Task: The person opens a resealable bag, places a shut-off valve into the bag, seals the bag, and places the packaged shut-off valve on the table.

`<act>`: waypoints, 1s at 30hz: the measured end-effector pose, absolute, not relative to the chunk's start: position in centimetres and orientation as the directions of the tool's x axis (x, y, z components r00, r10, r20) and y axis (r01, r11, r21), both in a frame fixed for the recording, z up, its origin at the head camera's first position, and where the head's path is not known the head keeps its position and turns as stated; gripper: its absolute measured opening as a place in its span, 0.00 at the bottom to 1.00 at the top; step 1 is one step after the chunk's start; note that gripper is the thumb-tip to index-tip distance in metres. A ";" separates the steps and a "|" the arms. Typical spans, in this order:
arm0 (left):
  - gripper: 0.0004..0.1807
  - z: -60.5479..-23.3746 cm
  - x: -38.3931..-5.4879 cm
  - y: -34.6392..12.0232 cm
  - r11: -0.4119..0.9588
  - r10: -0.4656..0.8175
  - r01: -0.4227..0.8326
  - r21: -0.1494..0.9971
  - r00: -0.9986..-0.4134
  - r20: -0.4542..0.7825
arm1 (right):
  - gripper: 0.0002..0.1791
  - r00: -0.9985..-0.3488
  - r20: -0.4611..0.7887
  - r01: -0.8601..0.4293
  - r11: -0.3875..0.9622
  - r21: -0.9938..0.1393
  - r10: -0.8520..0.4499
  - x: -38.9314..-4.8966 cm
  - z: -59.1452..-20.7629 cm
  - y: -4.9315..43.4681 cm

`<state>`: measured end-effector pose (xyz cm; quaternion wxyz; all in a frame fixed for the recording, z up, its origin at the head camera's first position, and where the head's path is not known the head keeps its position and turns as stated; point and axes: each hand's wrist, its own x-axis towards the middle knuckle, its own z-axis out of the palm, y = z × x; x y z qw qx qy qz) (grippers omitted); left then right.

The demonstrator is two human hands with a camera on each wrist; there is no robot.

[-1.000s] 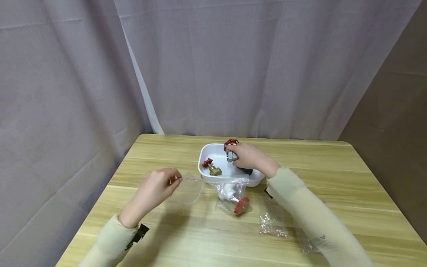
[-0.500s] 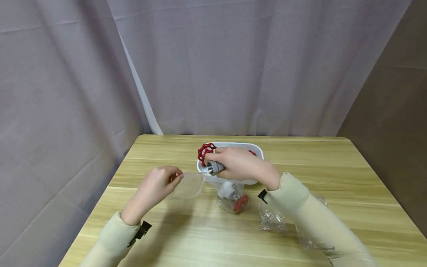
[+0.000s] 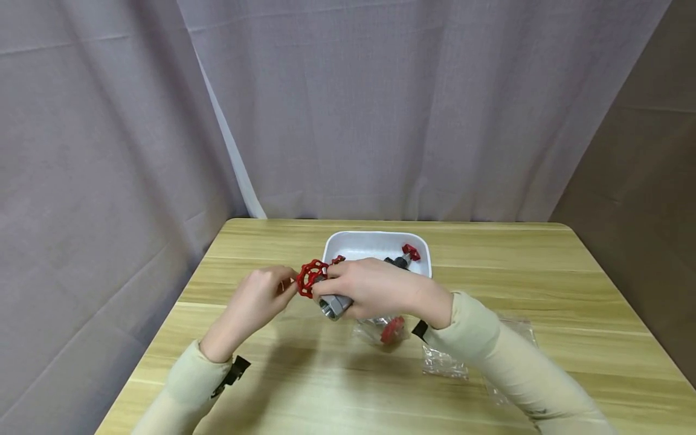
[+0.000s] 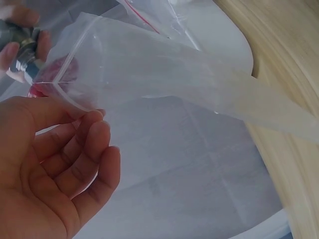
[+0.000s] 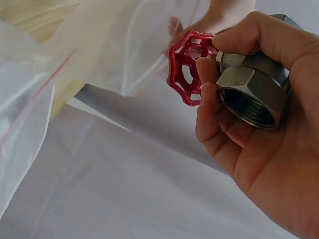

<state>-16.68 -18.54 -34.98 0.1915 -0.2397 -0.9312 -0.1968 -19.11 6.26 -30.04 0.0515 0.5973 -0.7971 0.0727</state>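
Note:
My left hand (image 3: 258, 302) pinches the mouth edge of a clear zip bag (image 4: 149, 64) between thumb and index finger; the bag hangs thin and nearly unseen in the head view. Close by on its right, my right hand (image 3: 383, 287) grips a steel gate valve (image 3: 336, 305) by its body. The valve's red handwheel (image 3: 311, 279) points left and reaches the left fingertips. In the left wrist view the handwheel (image 4: 62, 69) shows through the film at the bag's mouth. Hex threaded end of the valve (image 5: 251, 97) faces down in the right wrist view.
Behind the hands stands a white tray (image 3: 375, 234) holding a black valve (image 3: 400, 261) with a red knob. A bagged fitting with a red wheel (image 3: 391, 331) lies before the tray, partly hidden. Flat clear bags (image 3: 444, 362) lie further right on the wooden table (image 3: 571, 290).
My right hand has lifted the steel valve out of the tray and carried it left and nearer, up to the bag. My left hand keeps its pinch, nearly still.

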 end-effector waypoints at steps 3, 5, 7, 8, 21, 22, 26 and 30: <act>0.02 -34.8 -16.7 -18.5 0.806 0.369 0.520 0.284 -0.815 0.446 | 0.18 -0.266 0.154 -0.964 0.258 -0.066 -0.952 -19.1 -30.4 6.2; 0.02 -34.7 -16.7 -18.6 0.805 0.366 0.519 0.289 -0.817 0.446 | 0.18 -0.254 0.149 -0.967 0.245 -0.073 -0.956 -19.1 -30.6 6.2; 0.02 -34.7 -16.7 -18.6 0.804 0.362 0.518 0.293 -0.816 0.450 | 0.18 -0.244 0.145 -0.969 0.235 -0.078 -0.959 -19.2 -30.9 6.1; 0.02 -34.6 -16.7 -18.6 0.803 0.361 0.519 0.292 -0.814 0.454 | 0.18 -0.242 0.143 -0.969 0.232 -0.083 -0.960 -19.2 -31.0 6.1; 0.02 -34.3 -16.5 -17.8 0.771 0.381 0.578 0.265 -0.754 0.536 | 0.18 -0.274 0.093 -0.940 0.247 -0.234 -0.957 -19.6 -31.4 6.0; 0.02 -34.3 -16.5 -17.7 0.771 0.384 0.582 0.259 -0.748 0.541 | 0.18 -0.284 0.090 -0.932 0.253 -0.259 -0.955 -19.6 -31.3 6.0; 0.02 -34.5 -16.3 -17.4 0.764 0.392 0.597 0.245 -0.732 0.558 | 0.20 -0.334 0.076 -0.893 0.290 -0.345 -0.939 -19.8 -31.4 6.1; 0.01 -34.7 -16.3 -17.2 0.749 0.405 0.616 0.243 -0.717 0.567 | 0.23 -0.389 0.094 -0.861 0.326 -0.391 -0.916 -19.9 -31.6 6.1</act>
